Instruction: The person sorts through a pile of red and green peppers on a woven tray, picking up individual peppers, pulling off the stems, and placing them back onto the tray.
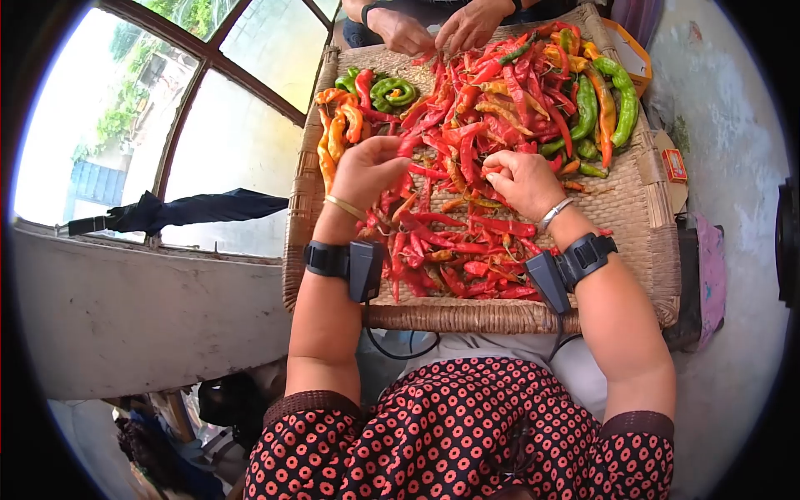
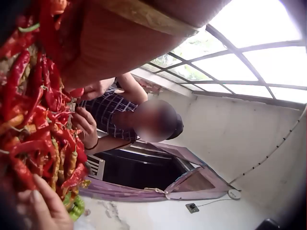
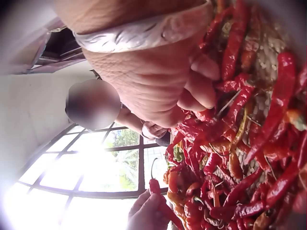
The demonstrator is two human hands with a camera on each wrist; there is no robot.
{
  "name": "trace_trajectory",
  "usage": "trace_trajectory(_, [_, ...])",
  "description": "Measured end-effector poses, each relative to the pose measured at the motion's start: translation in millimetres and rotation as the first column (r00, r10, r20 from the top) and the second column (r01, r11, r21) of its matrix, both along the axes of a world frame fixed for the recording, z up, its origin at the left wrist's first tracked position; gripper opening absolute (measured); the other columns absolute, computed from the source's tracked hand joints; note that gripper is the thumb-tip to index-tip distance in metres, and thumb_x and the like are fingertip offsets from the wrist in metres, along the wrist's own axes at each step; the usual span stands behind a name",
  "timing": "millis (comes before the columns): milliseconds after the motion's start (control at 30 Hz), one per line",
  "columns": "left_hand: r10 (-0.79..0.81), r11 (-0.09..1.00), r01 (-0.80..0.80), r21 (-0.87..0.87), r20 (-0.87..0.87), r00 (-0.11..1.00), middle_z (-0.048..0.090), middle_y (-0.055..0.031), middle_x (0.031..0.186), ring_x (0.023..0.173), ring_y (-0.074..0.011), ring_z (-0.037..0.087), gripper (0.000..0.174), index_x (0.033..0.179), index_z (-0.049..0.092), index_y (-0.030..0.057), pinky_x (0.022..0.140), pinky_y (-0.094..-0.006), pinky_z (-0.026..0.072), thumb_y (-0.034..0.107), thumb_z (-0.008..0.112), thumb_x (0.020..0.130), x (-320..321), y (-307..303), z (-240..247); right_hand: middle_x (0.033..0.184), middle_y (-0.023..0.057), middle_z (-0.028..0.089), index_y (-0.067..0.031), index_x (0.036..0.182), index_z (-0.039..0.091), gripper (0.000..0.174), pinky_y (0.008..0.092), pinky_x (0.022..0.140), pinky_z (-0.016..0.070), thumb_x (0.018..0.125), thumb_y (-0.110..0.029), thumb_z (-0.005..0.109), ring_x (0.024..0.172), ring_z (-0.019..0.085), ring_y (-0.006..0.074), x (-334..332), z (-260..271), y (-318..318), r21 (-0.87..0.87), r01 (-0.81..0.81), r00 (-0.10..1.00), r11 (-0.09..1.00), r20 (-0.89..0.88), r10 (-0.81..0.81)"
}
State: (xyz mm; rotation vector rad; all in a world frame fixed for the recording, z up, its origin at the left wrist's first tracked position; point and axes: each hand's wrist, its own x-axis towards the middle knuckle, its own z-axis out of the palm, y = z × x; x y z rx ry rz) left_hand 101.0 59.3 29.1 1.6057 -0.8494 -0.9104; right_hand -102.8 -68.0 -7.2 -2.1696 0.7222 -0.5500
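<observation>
My left hand [image 1: 373, 173] is over the left side of a heap of red chili peppers [image 1: 467, 275]. It pinches one red chili pepper [image 3: 154, 187], whose thin stem points up in the right wrist view. My right hand [image 1: 529, 185] is low over the middle of the heap, fingers curled down among the peppers. Its thumb and forefinger close at a red chili pepper [image 2: 23, 173] in the left wrist view; the palm hides part of the fingertips in the right wrist view. The peppers lie on a woven wicker tray [image 1: 646, 258], some wrinkled, some orange.
Across the tray, another person's hands [image 1: 442, 29] work at the far edge of the heap. Green peppers [image 1: 621, 100] lie at the right, and orange peppers [image 1: 337, 133] at the left. A folded dark umbrella [image 1: 175, 212] lies along the windowsill. A small red box [image 1: 674, 165] is beside the tray.
</observation>
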Motion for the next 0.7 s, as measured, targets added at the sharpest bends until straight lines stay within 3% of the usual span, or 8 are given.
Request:
trace_trajectory(100, [-0.186, 0.967, 0.161, -0.196, -0.114, 0.976, 0.059, -0.0039, 0.090, 0.072, -0.0066, 0.054, 0.028, 0.100, 0.055, -0.0008, 0.062, -0.0209, 0.0451, 0.008, 0.063, 0.075, -16.6, -7.5, -4.4, 0.075, 0.0134, 0.061, -0.0060, 0.078, 0.063, 0.017, 0.0337, 0.066, 0.0463, 0.071, -0.020, 0.057, 0.072, 0.060, 0.0265, -3.1, -2.6, -2.8, 0.089, -0.190, 0.971, 0.978, -0.130, 0.200])
trace_trajectory(167, [-0.151, 0.988, 0.142, 0.056, 0.487, 0.860, 0.060, -0.0071, 0.090, 0.075, -0.0126, 0.057, 0.029, 0.099, 0.056, 0.0023, 0.065, -0.0263, 0.0465, 0.010, 0.063, 0.072, -10.1, -7.4, -2.2, 0.075, 0.0130, 0.061, -0.0059, 0.079, 0.063, 0.019, 0.0341, 0.068, 0.0462, 0.070, -0.022, 0.058, 0.073, 0.060, 0.0267, -3.7, -8.4, -0.5, 0.143, -0.220, 0.937, 0.965, -0.245, 0.250])
trace_trajectory(200, [-0.139, 0.990, 0.136, 0.042, 0.484, 0.864, 0.060, -0.0071, 0.090, 0.075, -0.0126, 0.057, 0.029, 0.099, 0.056, 0.0023, 0.065, -0.0263, 0.0465, 0.010, 0.063, 0.072, -4.5, -4.7, -2.8, 0.076, 0.0132, 0.061, -0.0059, 0.079, 0.063, 0.019, 0.0343, 0.068, 0.0462, 0.070, -0.022, 0.058, 0.074, 0.060, 0.0267, -4.0, -8.3, 0.0, 0.139, -0.243, 0.919, 0.960, -0.284, 0.274])
trace_trajectory(267, [-0.283, 0.925, -0.181, 0.333, 0.925, 0.255, 0.060, -0.0123, 0.088, 0.084, -0.0240, 0.058, 0.024, 0.090, 0.059, 0.0057, 0.070, -0.0344, 0.0471, 0.019, 0.062, 0.071, 11.7, 6.8, -8.0, 0.077, 0.0140, 0.061, -0.0056, 0.080, 0.063, 0.020, 0.0346, 0.069, 0.0462, 0.070, -0.022, 0.059, 0.075, 0.060, 0.0269, -3.0, -4.0, 0.7, 0.140, -0.274, 0.901, 0.952, -0.307, 0.305])
trace_trajectory(333, [-0.351, 0.812, -0.318, 0.489, 0.845, 0.403, 0.060, -0.0130, 0.090, 0.084, -0.0297, 0.057, 0.020, 0.085, 0.060, 0.0085, 0.072, -0.0397, 0.0460, 0.023, 0.058, 0.072, 24.7, 16.6, -10.8, 0.077, 0.0148, 0.061, -0.0054, 0.081, 0.063, 0.021, 0.0347, 0.069, 0.0462, 0.070, -0.022, 0.059, 0.075, 0.060, 0.0273, -1.9, -4.4, 1.7, 0.149, -0.260, 0.914, 0.954, -0.280, 0.293])
trace_trajectory(400, [-0.365, 0.758, -0.368, 0.538, 0.818, 0.445, 0.062, -0.0095, 0.084, 0.083, -0.0265, 0.058, 0.019, 0.083, 0.061, 0.0122, 0.071, -0.0374, 0.0463, 0.025, 0.062, 0.069, 29.8, 21.6, -10.2, 0.079, 0.0153, 0.061, -0.0053, 0.082, 0.063, 0.021, 0.0351, 0.071, 0.0460, 0.070, -0.022, 0.059, 0.077, 0.059, 0.0279, -2.4, -2.8, 2.5, 0.144, -0.261, 0.902, 0.954, -0.314, 0.295])
trace_trajectory(567, [-0.472, 0.706, -0.316, 0.634, 0.754, 0.457, 0.062, -0.0107, 0.080, 0.079, -0.0285, 0.059, 0.029, 0.088, 0.059, 0.0120, 0.069, -0.0378, 0.0468, 0.028, 0.063, 0.063, 36.6, 23.1, -18.3, 0.083, 0.0163, 0.061, -0.0043, 0.085, 0.063, 0.023, 0.0360, 0.074, 0.0456, 0.069, -0.021, 0.059, 0.081, 0.059, 0.0287, -2.8, -4.9, 1.9, 0.103, -0.292, 0.884, 0.951, -0.350, 0.309])
trace_trajectory(700, [-0.387, 0.764, -0.303, 0.570, 0.780, 0.491, 0.062, -0.0107, 0.081, 0.077, -0.0264, 0.060, 0.029, 0.088, 0.059, 0.0099, 0.067, -0.0357, 0.0476, 0.024, 0.064, 0.063, 31.4, 23.9, -4.5, 0.083, 0.0164, 0.061, -0.0042, 0.086, 0.063, 0.024, 0.0358, 0.074, 0.0455, 0.069, -0.022, 0.059, 0.081, 0.059, 0.0290, -4.0, -5.5, 1.6, 0.109, -0.279, 0.886, 0.954, -0.354, 0.300])
